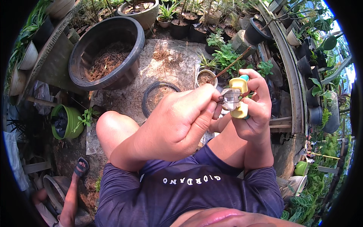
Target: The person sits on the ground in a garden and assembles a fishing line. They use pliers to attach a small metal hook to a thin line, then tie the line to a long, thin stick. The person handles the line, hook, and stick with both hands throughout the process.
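Observation:
My right hand (257, 109) grips a hand tool with yellow-and-teal grips, which looks like pliers (239, 84). Its grey, shiny middle part faces my left hand. Dark thin wire (222, 99) loops about that middle part. The fingertips of my left hand (181, 121) are pinched together on the wire, close against the tool. A coil of black wire (145, 99) lies on the ground slab beyond my left wrist, partly covered by it. Just past my fingers stands a small pale pot (197, 77) of soil, with a thin brown stem (234, 62) leaning out to the right.
A large black tub (140, 36) with soil stands at the far left on the grey slab (174, 53). A green pot (73, 123) lies tilted at left. Potted plants line the back and the right-hand ledge (289, 72). Another person's sandalled foot (81, 166) is at lower left.

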Motion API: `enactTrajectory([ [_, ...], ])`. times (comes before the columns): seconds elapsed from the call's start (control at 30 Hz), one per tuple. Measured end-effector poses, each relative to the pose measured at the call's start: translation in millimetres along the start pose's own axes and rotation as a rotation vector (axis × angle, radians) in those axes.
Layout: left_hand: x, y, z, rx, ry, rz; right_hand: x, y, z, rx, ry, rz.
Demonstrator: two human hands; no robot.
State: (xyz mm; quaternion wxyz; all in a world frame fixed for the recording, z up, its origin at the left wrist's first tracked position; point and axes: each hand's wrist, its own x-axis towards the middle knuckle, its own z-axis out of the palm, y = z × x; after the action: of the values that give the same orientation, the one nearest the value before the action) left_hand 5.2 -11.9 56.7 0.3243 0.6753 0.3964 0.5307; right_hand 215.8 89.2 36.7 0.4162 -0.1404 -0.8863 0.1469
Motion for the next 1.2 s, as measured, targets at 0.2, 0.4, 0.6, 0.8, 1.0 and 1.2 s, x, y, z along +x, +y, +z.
enactTrajectory([
  [0.2,-1,-2,-1,0.114,-0.004,0.032,2,2,-3,-0.017,0.018,-0.024],
  [0.4,1,0,-2,0.080,-0.053,0.008,1,4,-7,-0.069,-0.013,-0.041],
  [0.6,2,-3,-1,0.099,-0.045,0.042,2,-1,-7,-0.117,-0.015,0.002],
  [0.8,2,-4,0,0.095,-0.049,0.063,-2,6,-5,-0.065,0.052,-0.024],
  [1.0,2,-4,1,0.097,-0.050,0.059,-4,5,-5,-0.044,0.057,-0.018],
  [1.2,1,-2,2,0.122,-0.052,0.065,-4,-3,-13,-0.102,-0.066,0.028],
])
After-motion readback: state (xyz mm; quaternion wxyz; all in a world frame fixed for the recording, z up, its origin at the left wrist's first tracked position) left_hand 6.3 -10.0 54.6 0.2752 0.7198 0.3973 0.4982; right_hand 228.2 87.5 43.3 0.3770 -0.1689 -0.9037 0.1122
